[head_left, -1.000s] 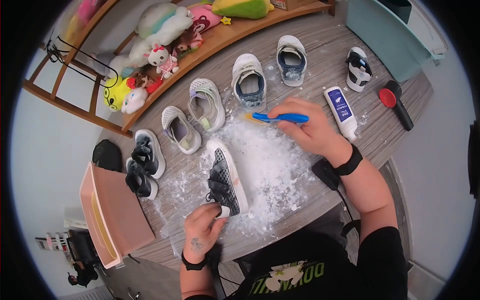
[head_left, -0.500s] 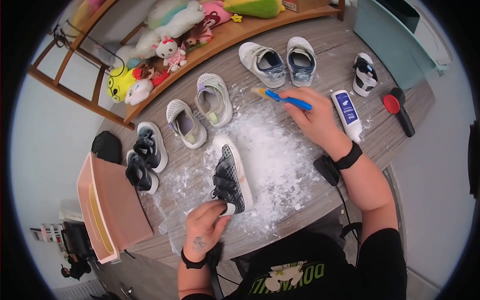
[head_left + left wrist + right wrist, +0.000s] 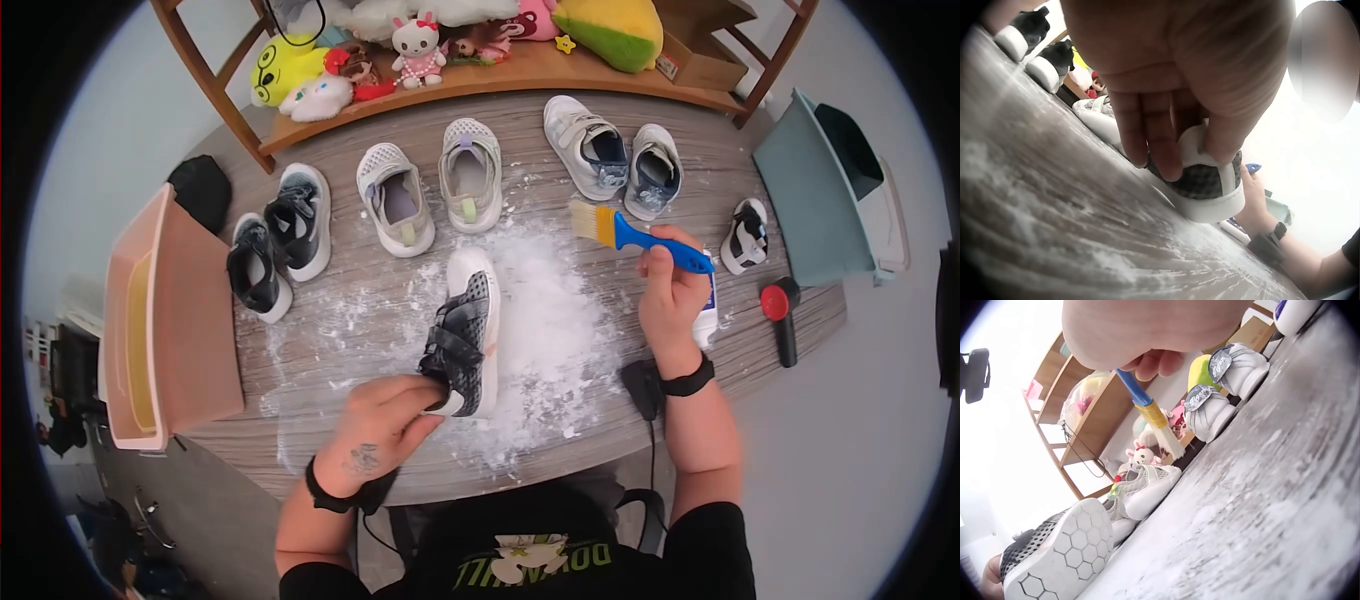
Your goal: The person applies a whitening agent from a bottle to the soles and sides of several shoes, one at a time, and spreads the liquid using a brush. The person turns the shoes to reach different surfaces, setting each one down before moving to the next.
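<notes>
My left hand (image 3: 375,430) pinches the heel of a black mesh shoe (image 3: 462,335) with a white sole, at the table's near side. In the left wrist view, fingers and thumb close on its white heel tab (image 3: 1193,145). Its hexagon-patterned sole (image 3: 1085,550) faces the right wrist camera. My right hand (image 3: 675,295) holds a paintbrush (image 3: 640,240) by its blue handle, pale bristles pointing left. The brush is raised near a white pair with navy lining, one shoe (image 3: 588,145) beside the other (image 3: 655,170). White powder (image 3: 550,320) covers the table's middle.
A pale mesh pair (image 3: 397,200) and a black pair (image 3: 300,220) stand to the left. A pink bin (image 3: 190,330) is at the left edge, a teal bin (image 3: 815,200) at the right. A small bottle (image 3: 745,237) and a black-and-red tool (image 3: 780,315) lie right. Plush toys line a wooden shelf (image 3: 480,80).
One navy-lined white shoe has shifted right, closer to its mate. My right hand has drawn the brush back from it. The head view has turned; my left hand keeps its grip on the shoe.
</notes>
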Tool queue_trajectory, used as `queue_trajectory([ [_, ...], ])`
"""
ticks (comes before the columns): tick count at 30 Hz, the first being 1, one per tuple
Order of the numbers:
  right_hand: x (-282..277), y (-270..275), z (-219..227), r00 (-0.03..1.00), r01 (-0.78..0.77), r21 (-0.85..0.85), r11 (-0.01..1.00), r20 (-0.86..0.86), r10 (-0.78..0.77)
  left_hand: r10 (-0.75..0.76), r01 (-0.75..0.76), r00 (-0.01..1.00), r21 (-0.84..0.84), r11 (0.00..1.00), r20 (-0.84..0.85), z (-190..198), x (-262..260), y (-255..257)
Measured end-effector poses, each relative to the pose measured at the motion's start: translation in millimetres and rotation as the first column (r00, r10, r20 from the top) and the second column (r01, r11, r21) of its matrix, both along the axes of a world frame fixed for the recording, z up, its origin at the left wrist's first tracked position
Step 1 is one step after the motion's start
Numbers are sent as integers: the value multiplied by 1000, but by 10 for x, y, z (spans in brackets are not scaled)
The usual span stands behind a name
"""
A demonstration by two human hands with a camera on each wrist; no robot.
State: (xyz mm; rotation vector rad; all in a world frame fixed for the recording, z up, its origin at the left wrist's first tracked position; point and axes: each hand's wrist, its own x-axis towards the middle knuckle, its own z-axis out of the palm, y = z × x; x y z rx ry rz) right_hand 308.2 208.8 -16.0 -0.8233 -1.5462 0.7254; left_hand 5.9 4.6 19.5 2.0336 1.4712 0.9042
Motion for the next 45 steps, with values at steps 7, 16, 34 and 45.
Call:
queue_trajectory([
  [7,-81,-66,51,989,-100,47,994,-106,105,-10,10,1000,101,995,7,-33,-32,-12],
  [16,-212,-61,35,992,-127,-136,982,-34,124,-20,20,1000,87,996,-4,-66,-123,-61],
  [34,-64,-57,67,892,-441,-252,862,-232,388,-26,21,999,141,990,33,-39,56,-8],
  [45,-54,-245,162,824,-566,-166,808,-108,556,-16,15,1000,122,992,3,-29,75,13],
])
